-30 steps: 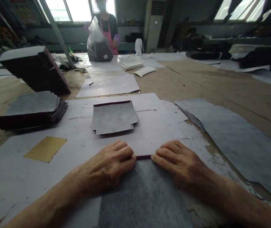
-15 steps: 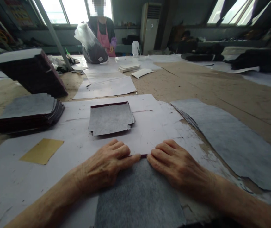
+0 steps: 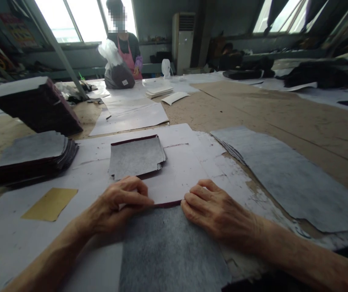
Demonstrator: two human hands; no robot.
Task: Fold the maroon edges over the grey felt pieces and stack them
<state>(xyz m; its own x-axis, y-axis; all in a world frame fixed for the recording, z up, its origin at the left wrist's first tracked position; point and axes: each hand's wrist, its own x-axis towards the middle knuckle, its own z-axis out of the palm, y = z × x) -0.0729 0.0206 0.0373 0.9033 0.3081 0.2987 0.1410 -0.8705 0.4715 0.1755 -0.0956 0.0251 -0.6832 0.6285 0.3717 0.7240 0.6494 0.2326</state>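
Observation:
A grey fabric panel lies in front of me, its far edge folded over into a narrow dark maroon strip. At the left end of that strip, my left hand is closed, thumb and forefinger pinching the corner. My right hand has its fingers curled and pressed together on the strip's right end. Between the two hands the fold shows bare. Just beyond, a small stack of grey panels with a maroon folded edge rests on white paper.
Larger grey fabric pieces lie to the right. On the left are a yellow card, a pile of grey panels and a tall leaning stack. Across the table, a person in a pink apron stands behind a filled plastic bag.
My left hand has slid left along the folded edge, baring more of the maroon strip. My right hand stays on the fold. The view has tilted slightly up and turned right.

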